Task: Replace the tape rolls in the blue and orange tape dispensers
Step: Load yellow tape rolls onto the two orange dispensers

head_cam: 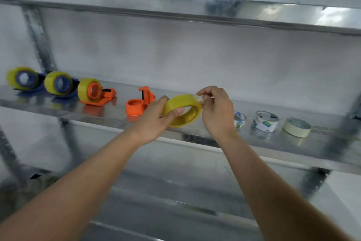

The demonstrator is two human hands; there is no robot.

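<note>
Yellow tape roll [182, 110] tilted, hole facing lower right

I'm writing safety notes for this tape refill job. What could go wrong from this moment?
1. The right hand pinches the peeled tape end off the yellow roll; the loose end could stick to fingers or fold back onto itself.
2. The left hand grips the roll in the air in front of the shelf edge; a slip would probably drop it to a lower shelf.
3. The empty orange dispenser stands unheld near that edge, so loading it could push it off.
</note>
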